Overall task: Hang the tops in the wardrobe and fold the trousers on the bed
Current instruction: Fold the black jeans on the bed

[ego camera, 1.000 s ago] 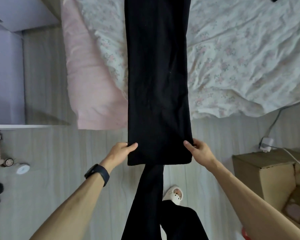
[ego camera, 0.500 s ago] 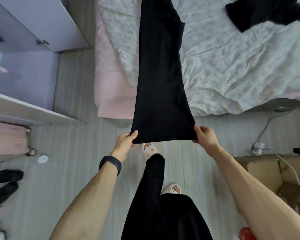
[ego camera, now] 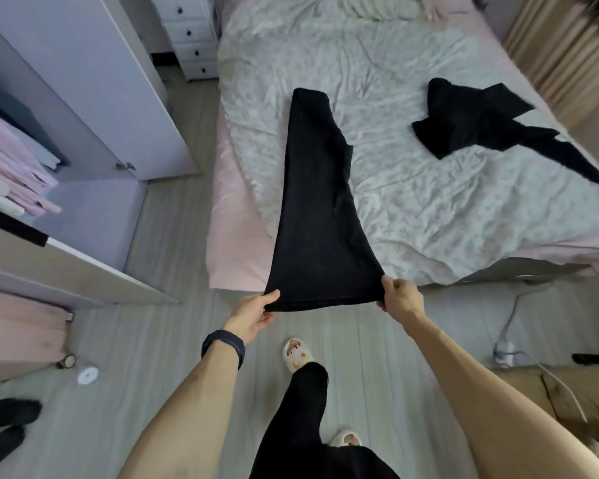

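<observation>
Black trousers (ego camera: 320, 209) lie lengthwise from the middle of the bed (ego camera: 429, 209) over its foot edge, legs stacked together. My left hand (ego camera: 256, 314) pinches the left corner of the hem, held off the bed above the floor. At the right corner of the same hem is my right hand (ego camera: 400, 299), also gripping. The waist end rests flat on the floral sheet. A second black garment (ego camera: 481, 122) lies crumpled on the right side of the bed. The open wardrobe (ego camera: 32, 160) stands at the left with pink tops hanging inside.
A white chest of drawers (ego camera: 191, 32) stands beyond the wardrobe door. A cardboard box (ego camera: 574, 395) and a charger with cable (ego camera: 504, 352) are on the floor at the right. Dark shoes (ego camera: 4, 423) and a pink suitcase (ego camera: 18, 333) sit at the left.
The view has pulled back and tilted up, so more of the bed shows. Both hands keep the hem and have raised it and carried it towards the bed.
</observation>
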Demonstrator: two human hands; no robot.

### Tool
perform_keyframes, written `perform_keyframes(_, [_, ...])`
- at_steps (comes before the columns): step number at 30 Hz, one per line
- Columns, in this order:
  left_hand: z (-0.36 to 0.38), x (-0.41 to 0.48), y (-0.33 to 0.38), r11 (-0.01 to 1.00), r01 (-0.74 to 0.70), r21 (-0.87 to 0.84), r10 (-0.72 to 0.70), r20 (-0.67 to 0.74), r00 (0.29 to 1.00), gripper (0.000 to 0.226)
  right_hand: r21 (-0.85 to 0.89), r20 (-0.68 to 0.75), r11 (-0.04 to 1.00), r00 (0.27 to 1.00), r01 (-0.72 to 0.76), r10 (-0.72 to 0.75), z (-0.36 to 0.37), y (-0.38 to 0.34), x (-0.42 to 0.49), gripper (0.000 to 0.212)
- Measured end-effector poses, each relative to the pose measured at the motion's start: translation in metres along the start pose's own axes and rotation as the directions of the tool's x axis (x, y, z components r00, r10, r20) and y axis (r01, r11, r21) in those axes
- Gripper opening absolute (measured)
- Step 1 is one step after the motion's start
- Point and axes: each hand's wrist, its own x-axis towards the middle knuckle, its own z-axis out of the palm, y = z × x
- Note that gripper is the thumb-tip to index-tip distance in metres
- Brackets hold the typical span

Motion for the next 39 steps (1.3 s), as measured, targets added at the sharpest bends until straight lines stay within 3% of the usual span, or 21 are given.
perform_keyframes(5, [0.000, -0.018, 0.014, 0.998, 0.047, -0.050, -0.045, 0.023, 0.999, 0.016, -0.032, -0.011, 0.999, 1.000, -0.020, 0.020, -0.011, -0.013, -0.016, 0.047])
perform_keyframes(9, [0.000, -0.028, 0.020, 0.992, -0.020, -0.122, 0.020, -0.002, 1.000, 0.016, 0.018, 0.038, 0.999, 0.998, 0.048, -0.049, -0.015, -0.014, -0.028, 0.047])
perform_keyframes(13, [-0.007, -0.031, 0.018, 0.997, -0.059, -0.050, 0.058, -0.028, 0.998, 0.028, 0.047, 0.136, 0.996, 0.987, 0.082, -0.087, -0.020, -0.011, -0.027, 0.036])
perform_keyframes(17, [-0.018, -0.037, 0.015, 0.997, -0.044, -0.069, 0.044, -0.007, 0.999, 0.034, 0.206, 0.112, 0.977, 0.991, 0.046, -0.071, -0.030, -0.006, -0.028, 0.025])
perform_keyframes(22, [-0.017, -0.053, -0.009, 0.998, -0.033, -0.062, 0.032, -0.009, 0.999, 0.009, 0.301, 0.120, 0.953, 0.990, 0.028, -0.067, -0.036, 0.008, -0.048, 0.028])
perform_keyframes(26, [-0.020, -0.078, -0.040, 0.987, -0.153, -0.036, 0.152, -0.052, 0.987, 0.028, 0.325, 0.008, 0.942, 0.996, 0.085, -0.092, -0.036, 0.043, -0.088, 0.031])
perform_keyframes(31, [-0.036, -0.098, -0.066, 0.997, -0.074, 0.035, 0.070, 0.110, 0.991, 0.024, 0.364, 0.113, 0.926, 0.983, 0.096, -0.146, -0.037, 0.069, -0.111, 0.007])
perform_keyframes(34, [-0.032, -0.094, -0.054, 0.995, -0.059, 0.079, 0.047, 0.147, 0.988, 0.022, 0.423, 0.177, 0.906, 0.979, 0.020, -0.104, -0.043, 0.054, -0.096, 0.020])
perform_keyframes(37, [-0.021, -0.081, -0.025, 0.980, -0.142, 0.140, 0.115, 0.181, 0.977, 0.029, 0.478, 0.323, 0.878, 0.937, -0.039, -0.135, -0.054, 0.030, -0.074, 0.041])
perform_keyframes(39, [-0.016, -0.067, 0.005, 0.934, -0.269, 0.236, 0.219, 0.219, 0.951, 0.042, 0.353, 0.291, 0.932, 0.937, 0.081, -0.191, -0.060, 0.006, -0.052, 0.045])
